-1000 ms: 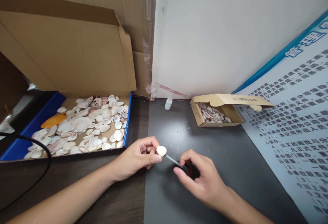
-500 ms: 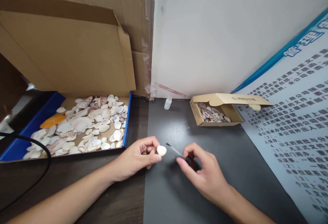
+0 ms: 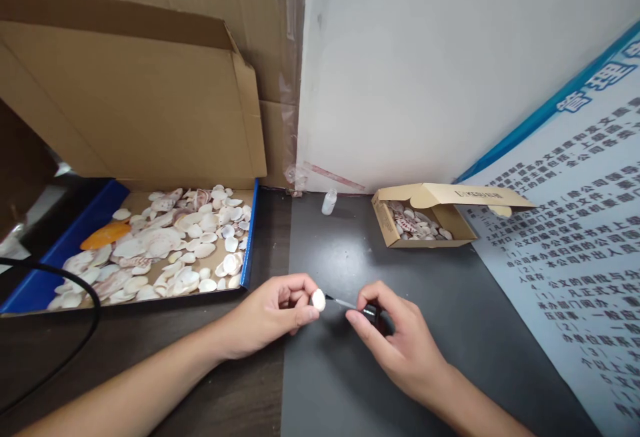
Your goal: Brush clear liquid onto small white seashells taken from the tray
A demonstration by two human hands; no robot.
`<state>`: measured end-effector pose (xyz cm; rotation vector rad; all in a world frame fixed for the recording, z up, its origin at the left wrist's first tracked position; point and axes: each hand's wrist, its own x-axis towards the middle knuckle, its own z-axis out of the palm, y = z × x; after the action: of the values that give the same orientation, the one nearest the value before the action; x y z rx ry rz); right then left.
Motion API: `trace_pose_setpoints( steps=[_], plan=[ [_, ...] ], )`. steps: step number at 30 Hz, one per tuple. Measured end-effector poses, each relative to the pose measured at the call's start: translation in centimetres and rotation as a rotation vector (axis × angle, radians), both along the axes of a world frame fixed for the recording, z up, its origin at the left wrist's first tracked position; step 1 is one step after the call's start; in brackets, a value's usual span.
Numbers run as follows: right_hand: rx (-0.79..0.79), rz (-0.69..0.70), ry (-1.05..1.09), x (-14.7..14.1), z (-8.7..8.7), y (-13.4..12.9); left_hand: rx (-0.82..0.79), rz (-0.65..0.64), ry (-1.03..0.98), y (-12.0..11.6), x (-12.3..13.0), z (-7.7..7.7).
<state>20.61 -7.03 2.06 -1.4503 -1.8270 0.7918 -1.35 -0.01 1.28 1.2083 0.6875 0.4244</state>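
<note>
Left hand [image 3: 273, 310] pinches a small white shell [image 3: 318, 300] between thumb and fingertips, low over the dark worktop [image 3: 350, 384]. Right hand [image 3: 395, 340] grips the black cap of a thin brush [image 3: 350, 305], its tip touching the shell's right edge. Behind the left hand: a wide, shallow blue-edged box [image 3: 249, 237], lid flap raised, filled with loose pale shells and one orange piece [image 3: 105, 234]. Farther back on the right: a small open cardboard box [image 3: 387, 224] with more shells. A small clear bottle [image 3: 329, 201] stands by the white wall, between the boxes. Printed poster [image 3: 575, 244] leans at far right. Black cable [image 3: 75, 330] curves at left.
</note>
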Motion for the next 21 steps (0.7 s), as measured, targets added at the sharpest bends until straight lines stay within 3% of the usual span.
trace_pose_setpoints(
  steps=[5,16,21],
  plan=[
    [-0.030,-0.037,0.069,0.24,-0.03,-0.37,0.005,-0.005,0.009,0.01,0.02,0.05],
    [-0.055,0.120,0.094,0.28,0.35,-0.42,-0.031,0.012,-0.021,0.06,-0.09,-0.32],
    [0.013,0.041,0.106,0.17,0.19,-0.34,-0.033,0.010,-0.030,0.15,-0.10,-0.54]
  ],
)
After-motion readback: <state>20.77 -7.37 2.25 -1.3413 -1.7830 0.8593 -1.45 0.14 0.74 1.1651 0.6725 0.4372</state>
